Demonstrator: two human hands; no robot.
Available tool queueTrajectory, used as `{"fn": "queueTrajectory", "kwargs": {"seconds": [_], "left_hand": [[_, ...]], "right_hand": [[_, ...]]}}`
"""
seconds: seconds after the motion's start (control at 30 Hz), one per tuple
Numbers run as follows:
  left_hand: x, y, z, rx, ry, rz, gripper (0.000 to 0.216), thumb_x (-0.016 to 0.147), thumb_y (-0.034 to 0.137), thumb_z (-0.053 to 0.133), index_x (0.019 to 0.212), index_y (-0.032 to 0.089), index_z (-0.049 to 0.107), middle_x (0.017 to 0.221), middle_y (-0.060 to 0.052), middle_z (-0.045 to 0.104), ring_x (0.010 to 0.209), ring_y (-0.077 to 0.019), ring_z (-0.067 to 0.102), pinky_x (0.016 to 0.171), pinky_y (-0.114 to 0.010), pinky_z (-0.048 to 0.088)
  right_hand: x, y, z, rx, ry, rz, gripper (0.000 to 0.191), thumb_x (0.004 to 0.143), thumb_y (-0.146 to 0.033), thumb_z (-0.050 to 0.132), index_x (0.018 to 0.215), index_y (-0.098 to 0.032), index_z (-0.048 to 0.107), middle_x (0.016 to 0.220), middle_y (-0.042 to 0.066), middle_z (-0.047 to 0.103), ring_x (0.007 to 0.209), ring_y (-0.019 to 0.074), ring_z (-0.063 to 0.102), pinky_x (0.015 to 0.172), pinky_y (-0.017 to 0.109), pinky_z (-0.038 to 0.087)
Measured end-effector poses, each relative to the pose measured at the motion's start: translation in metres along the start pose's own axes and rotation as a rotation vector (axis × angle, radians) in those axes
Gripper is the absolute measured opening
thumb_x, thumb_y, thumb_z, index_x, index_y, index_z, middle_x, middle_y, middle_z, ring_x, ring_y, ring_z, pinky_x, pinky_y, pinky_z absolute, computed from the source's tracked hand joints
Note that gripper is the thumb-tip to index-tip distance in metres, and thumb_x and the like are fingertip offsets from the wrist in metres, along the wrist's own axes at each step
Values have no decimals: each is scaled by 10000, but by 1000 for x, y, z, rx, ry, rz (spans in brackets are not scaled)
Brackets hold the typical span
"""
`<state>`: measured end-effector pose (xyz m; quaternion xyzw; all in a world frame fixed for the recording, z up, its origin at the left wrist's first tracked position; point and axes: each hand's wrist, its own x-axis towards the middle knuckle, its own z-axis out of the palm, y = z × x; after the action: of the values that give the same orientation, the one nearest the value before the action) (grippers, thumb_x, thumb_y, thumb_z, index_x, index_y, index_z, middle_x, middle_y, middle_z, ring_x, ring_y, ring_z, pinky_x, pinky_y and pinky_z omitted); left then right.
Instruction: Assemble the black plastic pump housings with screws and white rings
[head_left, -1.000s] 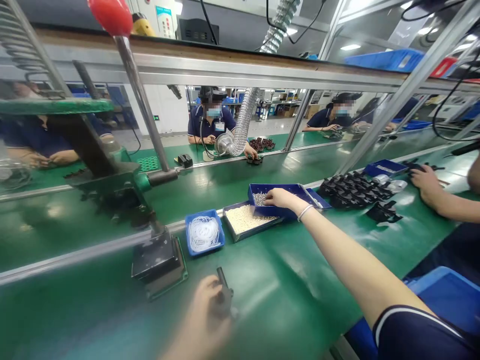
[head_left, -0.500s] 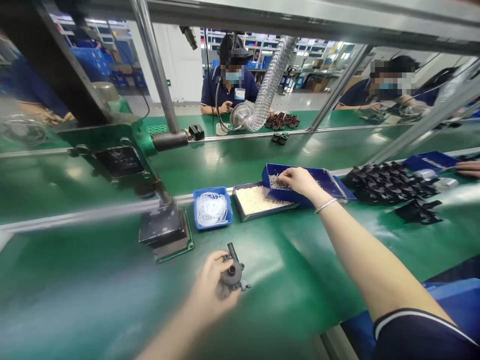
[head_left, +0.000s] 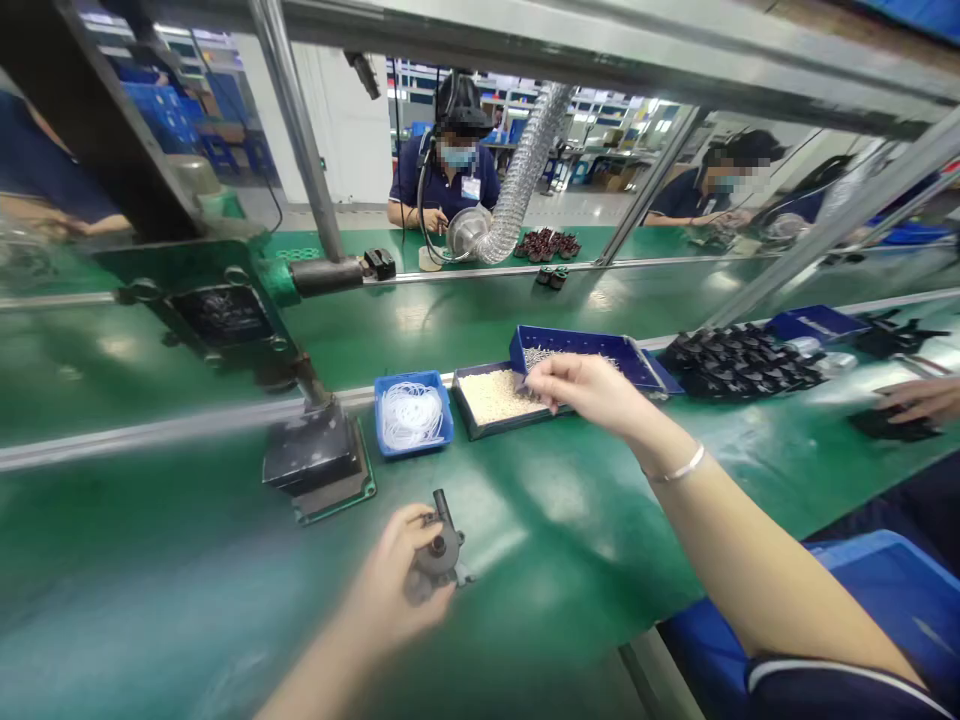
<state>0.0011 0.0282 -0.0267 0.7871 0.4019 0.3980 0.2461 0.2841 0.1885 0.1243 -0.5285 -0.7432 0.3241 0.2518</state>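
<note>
My left hand (head_left: pixel 397 575) is closed around a dark grey plastic pump housing (head_left: pixel 442 548) with a short pipe pointing up, held over the green bench. My right hand (head_left: pixel 577 390) hovers at the front edge of a dark blue bin (head_left: pixel 651 372), its thumb and fingers pinched together. Whatever is between those fingertips is too small to make out. Small metal pins (head_left: pixel 536 355) lie inside the bin, partly hidden by the hand. Under the bin's left end sits a shallow tray (head_left: pixel 495 428) of pale granules (head_left: pixel 487 395).
A blue basket (head_left: pixel 412 448) holds white rings (head_left: pixel 411 410). Left of it stands a bench press (head_left: pixel 311 450). Several black parts (head_left: pixel 727 360) are heaped at right, near a co-worker's hand (head_left: pixel 926 398). Another worker (head_left: pixel 450 180) sits opposite, beside a foil duct (head_left: pixel 517 190).
My right hand has come out of the pin bin, toward me and slightly left, still pinched. The left hand keeps hold of the pump housing. The camera view has shifted, and a co-worker's hand shows more.
</note>
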Motion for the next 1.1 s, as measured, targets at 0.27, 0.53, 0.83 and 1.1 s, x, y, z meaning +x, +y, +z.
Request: {"fn": "queueTrajectory", "kwargs": {"seconds": [0.27,0.53,0.83,1.1], "left_hand": [[0,3,-1,-6,14,-53,564,756,190,671,1268,250,442,1279,-160,513,1197,-317,579,942,-472,535],[-1,-1,0,-20,-13,-36,594,750,172,683,1282,237,427,1306,-175,478,1170,-299,594,910,-436,548],[-3,-3,0,-48,-20,-64,591,746,170,698,1268,245,429,1305,-168,459,1184,-301,581,932,-448,528],[-2,2,-2,-83,-28,-109,514,771,194,691,1229,246,463,1292,-163,464,1185,-306,576,948,-481,514]], "right_hand": [[-56,-27,87,-99,-535,-173,158,942,-239,606,831,-157,684,757,19,652,680,147,599,635,238,432],[-65,-31,101,-387,-501,-332,141,977,-198,559,867,-148,631,824,36,637,740,178,589,665,277,414],[-66,-44,104,-559,-506,-344,187,980,-183,538,810,-141,603,777,56,628,681,186,582,612,289,399],[-48,-29,108,-174,-644,-102,139,905,-190,626,783,-157,686,650,6,644,576,145,596,586,249,419]]}}
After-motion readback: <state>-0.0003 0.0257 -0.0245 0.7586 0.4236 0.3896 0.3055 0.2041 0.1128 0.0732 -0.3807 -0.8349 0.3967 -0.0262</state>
